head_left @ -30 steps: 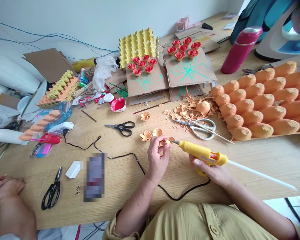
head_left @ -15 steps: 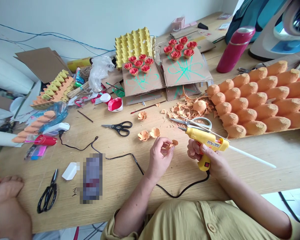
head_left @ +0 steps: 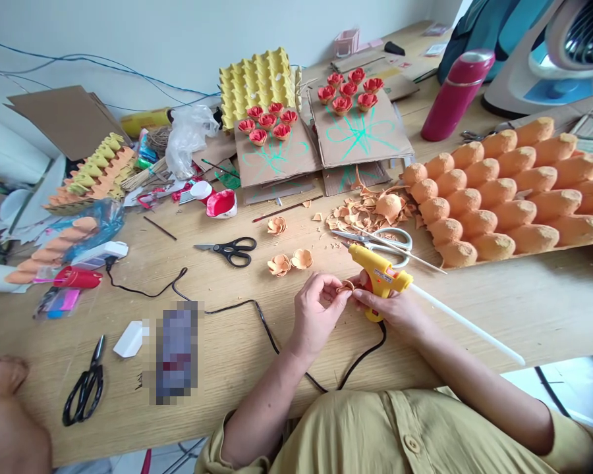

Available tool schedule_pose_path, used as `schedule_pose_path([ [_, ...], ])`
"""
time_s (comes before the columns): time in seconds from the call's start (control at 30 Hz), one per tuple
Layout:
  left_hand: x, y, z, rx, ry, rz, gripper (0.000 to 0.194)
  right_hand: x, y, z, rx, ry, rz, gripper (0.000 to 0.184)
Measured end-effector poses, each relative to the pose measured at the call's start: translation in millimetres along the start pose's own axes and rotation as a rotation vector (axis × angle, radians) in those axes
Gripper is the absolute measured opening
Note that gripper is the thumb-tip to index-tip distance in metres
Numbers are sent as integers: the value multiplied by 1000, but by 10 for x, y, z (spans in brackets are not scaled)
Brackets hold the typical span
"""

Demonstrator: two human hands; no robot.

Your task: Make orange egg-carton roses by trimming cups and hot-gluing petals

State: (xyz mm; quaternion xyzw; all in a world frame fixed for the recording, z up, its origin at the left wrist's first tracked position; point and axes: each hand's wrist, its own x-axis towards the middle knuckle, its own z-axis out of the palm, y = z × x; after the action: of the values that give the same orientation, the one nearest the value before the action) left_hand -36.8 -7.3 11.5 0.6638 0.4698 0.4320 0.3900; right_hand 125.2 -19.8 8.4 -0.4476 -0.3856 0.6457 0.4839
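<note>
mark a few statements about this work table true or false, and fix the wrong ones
1. The right hand holds a yellow glue gun. True.
2. The left hand holds black scissors. False: it holds a small orange piece.
3. Three loose orange flowers sit on the table. True.
4. The flowers on the cardboard are blue. False: those are red flowers.
5. The large egg tray at the right of the picture is purple. False: it is an orange egg tray.
6. A yellow egg tray stands near the wall. True.
</note>
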Motion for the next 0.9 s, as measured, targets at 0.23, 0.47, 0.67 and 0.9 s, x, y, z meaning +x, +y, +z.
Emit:
schedule_pose_path([
  [0.23,-23,-3,9,-72,-19,-43,11,6,-20,3,34,26,4,43],
  [0.47,-15,76,-19,-74,-73,-14,11,1,-38,-20,62,38,48,44],
  [0.67,8,126,-86,-47,-174,75,12,-28,-65,-37,109,48,115,41],
  [0.9,0,149,-58,-21,-142,116,18,-41,-65,-47,235,21,191,37],
])
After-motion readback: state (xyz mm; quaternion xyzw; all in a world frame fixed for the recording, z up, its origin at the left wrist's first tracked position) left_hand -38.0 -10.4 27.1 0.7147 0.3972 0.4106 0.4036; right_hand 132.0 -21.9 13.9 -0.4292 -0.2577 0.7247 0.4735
